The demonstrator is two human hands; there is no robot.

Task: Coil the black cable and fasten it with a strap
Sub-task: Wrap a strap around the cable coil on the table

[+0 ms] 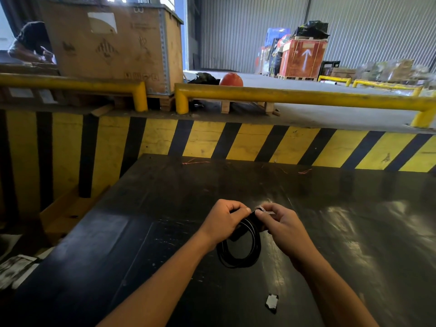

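Black cable (238, 251): hanging as a finished coil just above the dark table (165, 208), between both hands.
Left hand (223, 223): clamping the coil's top, keeping the loops bundled.
Right hand (283, 228): pinching the pale strap (265, 211) at the coil's top, apparently wrapping it.

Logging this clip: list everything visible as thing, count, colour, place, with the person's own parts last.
Coiled black cable: one, black, held over the table centre.
Pale strap end: one, whitish, at the coil's top.
Glossy dark table: one, black, foreground.
Small paper scrap: one, grey-white, near table edge.
Yellow guard rails: several, yellow, behind the striped wall.
Large plywood crate: one, brown, upper left.
Orange crate: one, orange, background right.
Left hand: gripping the coil.
Right hand: pinching the strap.
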